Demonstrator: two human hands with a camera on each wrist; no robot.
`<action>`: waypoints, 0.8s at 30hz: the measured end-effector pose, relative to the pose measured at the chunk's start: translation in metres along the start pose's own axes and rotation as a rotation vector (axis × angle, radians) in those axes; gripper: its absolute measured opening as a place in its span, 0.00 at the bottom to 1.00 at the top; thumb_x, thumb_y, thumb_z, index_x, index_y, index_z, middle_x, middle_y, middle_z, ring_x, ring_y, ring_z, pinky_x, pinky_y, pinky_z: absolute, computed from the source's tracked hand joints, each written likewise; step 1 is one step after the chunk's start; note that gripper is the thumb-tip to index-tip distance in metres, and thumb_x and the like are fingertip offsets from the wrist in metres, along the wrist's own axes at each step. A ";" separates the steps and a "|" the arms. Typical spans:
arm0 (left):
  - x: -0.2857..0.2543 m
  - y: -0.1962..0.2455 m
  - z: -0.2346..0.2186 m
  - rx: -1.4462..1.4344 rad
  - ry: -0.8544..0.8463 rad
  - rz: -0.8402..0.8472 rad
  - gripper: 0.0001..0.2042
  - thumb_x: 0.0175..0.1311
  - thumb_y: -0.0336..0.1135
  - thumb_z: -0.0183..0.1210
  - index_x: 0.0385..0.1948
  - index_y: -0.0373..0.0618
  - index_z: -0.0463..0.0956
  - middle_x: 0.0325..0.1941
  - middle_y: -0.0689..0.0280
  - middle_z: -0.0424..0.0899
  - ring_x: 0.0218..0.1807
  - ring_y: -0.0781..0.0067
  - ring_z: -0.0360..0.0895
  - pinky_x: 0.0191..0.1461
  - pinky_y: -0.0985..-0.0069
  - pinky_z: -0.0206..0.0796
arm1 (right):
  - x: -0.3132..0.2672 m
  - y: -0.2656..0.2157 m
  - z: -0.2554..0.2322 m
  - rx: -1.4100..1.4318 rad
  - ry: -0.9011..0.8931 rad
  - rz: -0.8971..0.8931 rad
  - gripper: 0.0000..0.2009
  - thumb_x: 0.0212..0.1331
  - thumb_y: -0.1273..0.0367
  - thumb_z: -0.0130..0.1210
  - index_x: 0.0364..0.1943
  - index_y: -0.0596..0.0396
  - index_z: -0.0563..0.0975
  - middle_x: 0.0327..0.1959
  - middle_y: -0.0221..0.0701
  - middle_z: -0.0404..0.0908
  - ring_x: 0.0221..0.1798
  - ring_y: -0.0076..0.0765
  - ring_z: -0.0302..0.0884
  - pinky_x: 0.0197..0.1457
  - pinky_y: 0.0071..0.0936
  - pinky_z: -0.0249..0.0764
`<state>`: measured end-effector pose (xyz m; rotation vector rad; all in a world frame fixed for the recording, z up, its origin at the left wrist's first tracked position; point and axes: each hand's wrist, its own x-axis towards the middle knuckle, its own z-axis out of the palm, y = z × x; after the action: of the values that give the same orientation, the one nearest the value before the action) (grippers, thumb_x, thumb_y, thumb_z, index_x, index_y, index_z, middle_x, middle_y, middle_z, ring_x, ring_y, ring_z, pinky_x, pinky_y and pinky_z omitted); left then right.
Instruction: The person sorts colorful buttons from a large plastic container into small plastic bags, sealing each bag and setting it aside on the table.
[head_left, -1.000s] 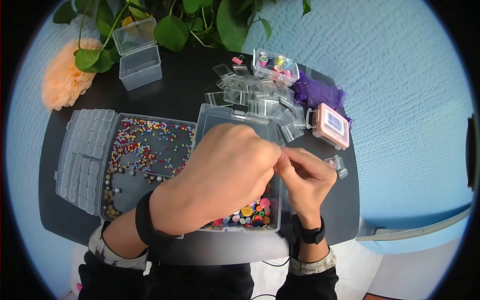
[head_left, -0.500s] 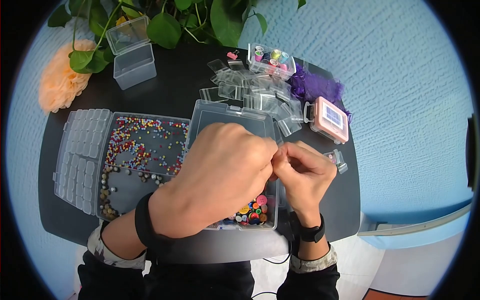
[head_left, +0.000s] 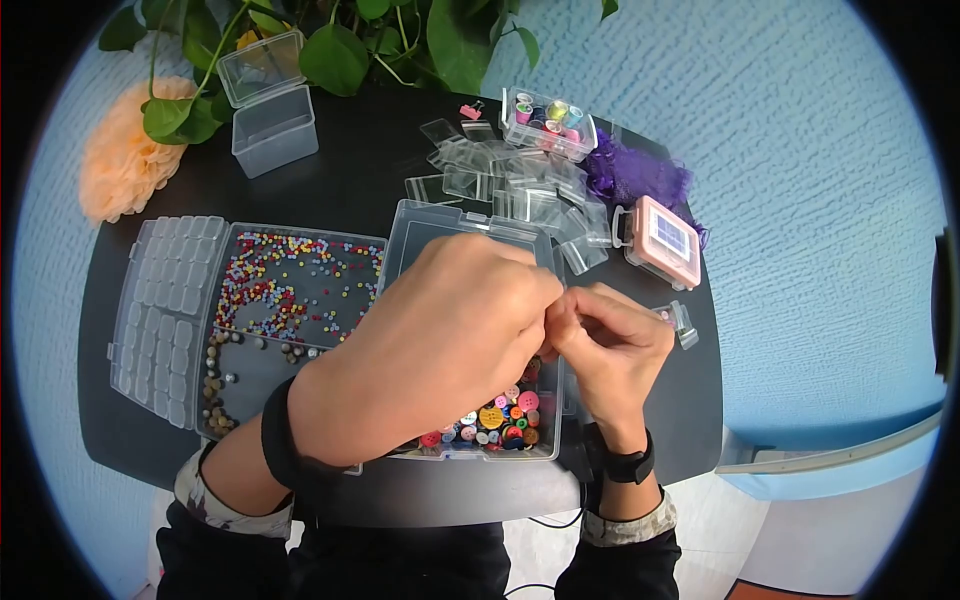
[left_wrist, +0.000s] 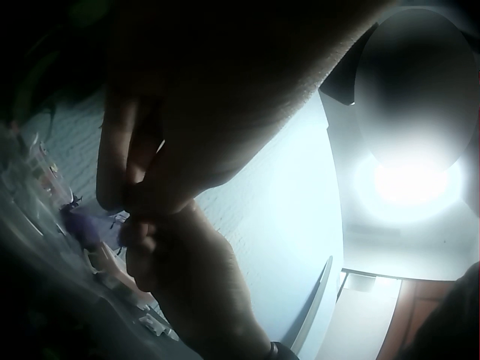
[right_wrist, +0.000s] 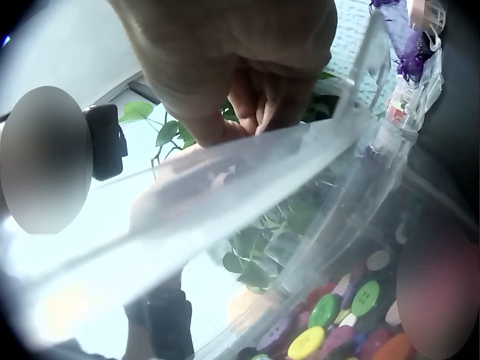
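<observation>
Black-banded at the wrist, the left hand [head_left: 430, 350] reaches across with its back up and fingers curled together, meeting the right hand [head_left: 615, 350], whose thumb and forefinger pinch together at the tips; whether anything sits between them is too small to tell. The right forearm points up from the near edge. Below the left hand, the plastic box [head_left: 510, 457] of buttons [head_left: 491, 418] lies open. Left of it is the bead tray [head_left: 270, 370]; clear bags [head_left: 535, 190] lie beyond on the surface [head_left: 365, 150].
</observation>
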<state>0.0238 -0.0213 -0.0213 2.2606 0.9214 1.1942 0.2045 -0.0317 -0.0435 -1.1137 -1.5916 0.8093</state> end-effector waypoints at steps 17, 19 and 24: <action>0.001 0.001 0.006 0.043 0.044 -0.050 0.06 0.50 0.20 0.62 0.31 0.34 0.81 0.24 0.58 0.82 0.24 0.64 0.81 0.26 0.75 0.69 | 0.001 0.000 0.001 0.067 -0.019 0.018 0.03 0.56 0.79 0.62 0.32 0.67 0.84 0.23 0.30 0.82 0.24 0.20 0.82 0.26 0.14 0.73; 0.001 0.004 0.005 0.053 0.045 -0.067 0.06 0.49 0.19 0.62 0.30 0.34 0.82 0.24 0.58 0.82 0.24 0.67 0.81 0.27 0.76 0.70 | 0.001 -0.003 0.000 0.025 0.010 0.027 0.03 0.54 0.80 0.62 0.31 0.67 0.84 0.22 0.30 0.81 0.23 0.19 0.81 0.26 0.15 0.73; 0.002 0.006 0.004 0.090 0.110 -0.153 0.09 0.49 0.17 0.63 0.34 0.32 0.82 0.26 0.59 0.83 0.26 0.75 0.82 0.31 0.80 0.75 | 0.000 -0.001 0.000 0.006 0.028 0.022 0.03 0.51 0.80 0.62 0.30 0.66 0.84 0.22 0.29 0.81 0.24 0.17 0.79 0.26 0.14 0.72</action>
<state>0.0307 -0.0243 -0.0183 2.1651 1.1891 1.2414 0.2039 -0.0323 -0.0430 -1.1352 -1.5551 0.8096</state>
